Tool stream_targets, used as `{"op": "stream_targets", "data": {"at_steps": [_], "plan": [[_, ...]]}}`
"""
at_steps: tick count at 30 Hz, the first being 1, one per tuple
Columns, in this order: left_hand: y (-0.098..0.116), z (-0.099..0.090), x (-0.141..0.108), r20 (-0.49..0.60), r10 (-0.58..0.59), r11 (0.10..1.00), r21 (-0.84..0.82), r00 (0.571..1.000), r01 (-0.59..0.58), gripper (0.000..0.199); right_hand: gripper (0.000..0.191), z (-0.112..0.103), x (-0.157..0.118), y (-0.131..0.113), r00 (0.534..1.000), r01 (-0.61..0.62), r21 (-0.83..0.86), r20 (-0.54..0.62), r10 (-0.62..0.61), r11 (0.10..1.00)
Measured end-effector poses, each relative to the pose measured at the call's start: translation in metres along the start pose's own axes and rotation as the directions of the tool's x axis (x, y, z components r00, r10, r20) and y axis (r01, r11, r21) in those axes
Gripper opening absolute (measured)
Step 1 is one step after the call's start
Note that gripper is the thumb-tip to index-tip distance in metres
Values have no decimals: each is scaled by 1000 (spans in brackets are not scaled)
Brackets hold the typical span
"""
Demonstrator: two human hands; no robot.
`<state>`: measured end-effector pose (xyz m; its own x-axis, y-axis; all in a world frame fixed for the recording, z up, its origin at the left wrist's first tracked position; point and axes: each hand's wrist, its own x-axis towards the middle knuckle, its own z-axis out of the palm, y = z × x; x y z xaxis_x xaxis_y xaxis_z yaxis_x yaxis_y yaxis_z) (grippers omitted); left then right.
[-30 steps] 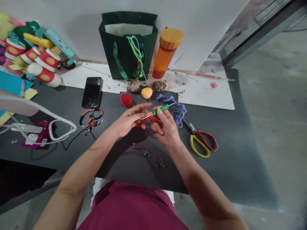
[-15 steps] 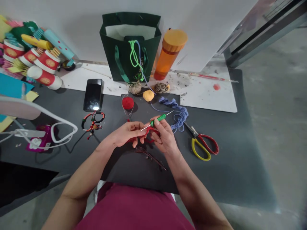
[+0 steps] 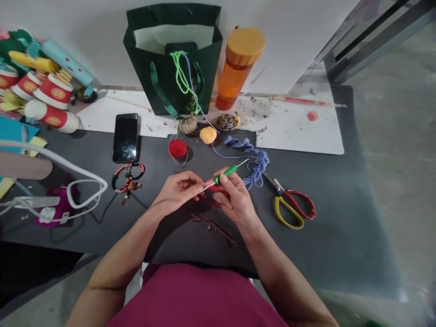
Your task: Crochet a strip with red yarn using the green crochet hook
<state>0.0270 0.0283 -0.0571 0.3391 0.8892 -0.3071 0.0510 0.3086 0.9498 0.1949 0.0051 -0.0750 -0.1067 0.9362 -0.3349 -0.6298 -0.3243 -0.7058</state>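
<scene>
My right hand (image 3: 236, 196) is closed on the green handle of a crochet hook (image 3: 227, 173), whose metal ends stick out on both sides. The lower-left tip reaches the fingertips of my left hand (image 3: 179, 191), which pinches red yarn. Part of that red yarn (image 3: 214, 202) shows between the two hands; the rest is hidden by my fingers. A red yarn ball (image 3: 177, 148) lies above my left hand. Blue crocheted yarn (image 3: 258, 164) lies beyond my right hand. Below both hands is a pair of glasses (image 3: 214, 227).
Scissors (image 3: 289, 206) lie to the right. A green paper bag (image 3: 139, 68) and an orange bottle (image 3: 238, 68) stand at the back, near a yellow ball (image 3: 208, 135). A phone (image 3: 126, 137), bracelets (image 3: 127, 181) and a white cable (image 3: 98, 177) are on the left.
The camera view has shifted slightly. My left fingers have drawn together and curled more at the red yarn, and less red yarn shows beside my left hand. The hook stays in my right hand.
</scene>
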Motion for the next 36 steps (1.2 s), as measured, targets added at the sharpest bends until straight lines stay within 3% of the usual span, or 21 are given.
{"op": "stream_targets", "data": {"at_steps": [2,4,7,10,14,16,19,21,24,27,30,34,36], "plan": [[4,-1,-3,-71,219,958,207,973,-201,15,41,1,-2,-2,1000,2,-5,7,-2,1000],[8,-4,-7,-11,321,903,307,947,-302,8,40,2,-3,-5,999,-13,-18,40,14,1000],[16,-13,-11,106,214,928,289,971,-236,13,40,1,-4,-7,995,-36,-35,95,39,999],[22,-20,-13,120,85,931,343,989,-122,19,41,-1,-4,-8,989,-55,-57,134,62,997],[25,-25,-14,233,12,931,353,972,-96,24,42,-3,-4,-7,977,-98,-66,186,109,993],[25,-24,-15,269,10,924,366,963,-112,24,40,-2,-4,-6,971,-112,-60,204,122,992],[25,-23,-16,227,126,896,391,966,-209,16,40,-1,-5,-8,972,-121,-57,196,130,991],[24,-23,-16,211,181,910,336,961,-245,16,40,1,-6,-9,977,-118,-46,171,124,992],[19,-27,-12,225,121,968,188,967,-165,27,42,3,-7,-10,983,-115,-37,141,119,993],[11,-25,-6,80,130,991,18,988,-132,36,43,3,-6,-9,981,-133,-38,139,137,990],[7,-19,-2,-124,143,960,-223,982,-168,39,42,2,-6,-7,978,-140,-27,155,143,990],[11,-14,-3,-112,9,885,-462,994,-60,32,40,1,-5,-4,980,-121,-9,160,121,993],[15,-15,-4,-148,-4,855,-513,989,-73,34,40,0,-5,-4,982,-116,-9,151,116,993]]}}
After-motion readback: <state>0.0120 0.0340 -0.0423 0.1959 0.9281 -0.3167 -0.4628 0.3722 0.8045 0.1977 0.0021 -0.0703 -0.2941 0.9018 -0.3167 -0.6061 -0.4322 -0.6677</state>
